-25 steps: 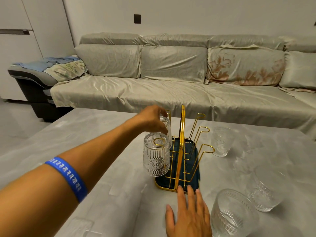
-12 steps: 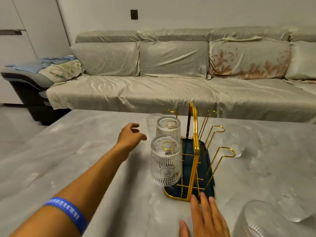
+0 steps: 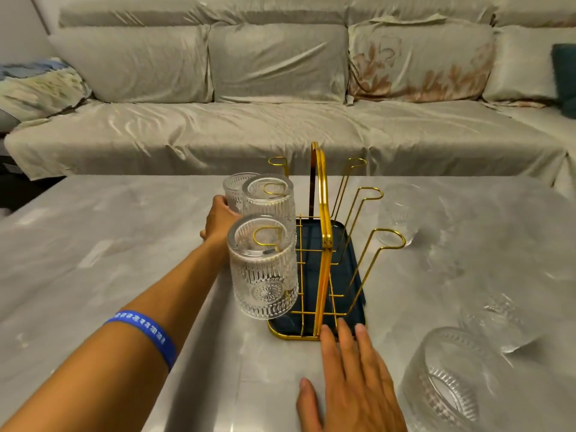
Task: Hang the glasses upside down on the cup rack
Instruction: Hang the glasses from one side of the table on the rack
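Note:
The gold wire cup rack with its dark blue tray stands mid-table. Two ribbed glasses hang upside down on its left pegs: a near one and a middle one. Just behind them is a third glass, and my left hand is wrapped on its left side, fingers mostly hidden behind the hung glasses. The far left peg and the three right pegs are bare. My right hand lies flat on the table, fingertips touching the rack's front rim.
Three more clear glasses are right of the rack: one far, one mid, one at the lower right corner. The grey table ends at a covered sofa behind.
My left hand left the middle hung glass, pulled back, then reached forward to the glass behind it. The view has dropped and moved closer. My right hand stays at the rack's front.

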### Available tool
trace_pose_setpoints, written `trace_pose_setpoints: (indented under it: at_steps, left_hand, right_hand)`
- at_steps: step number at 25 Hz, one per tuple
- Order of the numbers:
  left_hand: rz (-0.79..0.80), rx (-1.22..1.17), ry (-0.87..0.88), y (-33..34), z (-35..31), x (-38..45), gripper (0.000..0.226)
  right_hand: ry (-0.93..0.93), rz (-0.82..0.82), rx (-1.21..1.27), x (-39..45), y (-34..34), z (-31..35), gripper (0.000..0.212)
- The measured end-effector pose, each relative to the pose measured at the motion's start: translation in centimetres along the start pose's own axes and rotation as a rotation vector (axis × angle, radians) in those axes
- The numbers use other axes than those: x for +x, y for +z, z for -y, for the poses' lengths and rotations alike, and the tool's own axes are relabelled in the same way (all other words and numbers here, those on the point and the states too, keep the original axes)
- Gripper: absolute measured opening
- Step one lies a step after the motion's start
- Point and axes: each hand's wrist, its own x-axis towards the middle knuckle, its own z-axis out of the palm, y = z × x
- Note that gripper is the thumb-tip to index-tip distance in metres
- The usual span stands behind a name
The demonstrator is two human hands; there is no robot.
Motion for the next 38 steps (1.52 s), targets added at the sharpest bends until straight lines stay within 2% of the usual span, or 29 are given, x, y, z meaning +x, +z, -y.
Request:
trace_pose_setpoints:
  at_steps: [4,8,11,14,17,21,27,38]
  left_hand:
    - [-0.084,-0.094,0.037,-3.9,-1.9,-1.7,0.059]
    - [-0.069,-0.198,0.052,-10.3,-5.9,-1.9,0.083]
    - [-0.135,-0.121,0.16,-15.5,-11.3,-2.4,0.076]
    - [-0.116,0.0,0.273,-17.1,-15.5,-2.9,0.073]
    - [-0.05,0.045,0.37,-15.1,-17.8,-3.7,0.073]
    - [0.056,0.222,0.477,-11.1,-18.6,-3.9,0.074]
    - [0.105,0.361,0.447,-6.8,-17.1,-3.3,0.078]
    - [0.174,0.492,0.378,-3.1,-15.6,-2.9,0.072]
  right_hand:
    - [-0.007,-0.028,-0.02,0.0,0.0,0.2,0.091]
    - [-0.017,-0.031,0.005,-0.3,-0.1,-0.1,0.093]
    - [-0.041,-0.019,0.041,-0.8,-0.4,-0.1,0.093]
    - [-0.06,-0.043,0.053,-0.9,-0.4,0.1,0.094]
    - [-0.069,-0.049,0.05,-0.9,-0.5,0.1,0.094]
    - [-0.08,-0.035,0.053,-0.7,-0.4,0.0,0.095]
    - [-0.083,-0.021,0.065,-0.3,0.0,-0.1,0.094]
    - [-0.085,0.015,0.044,-0.3,-0.6,-0.3,0.095]
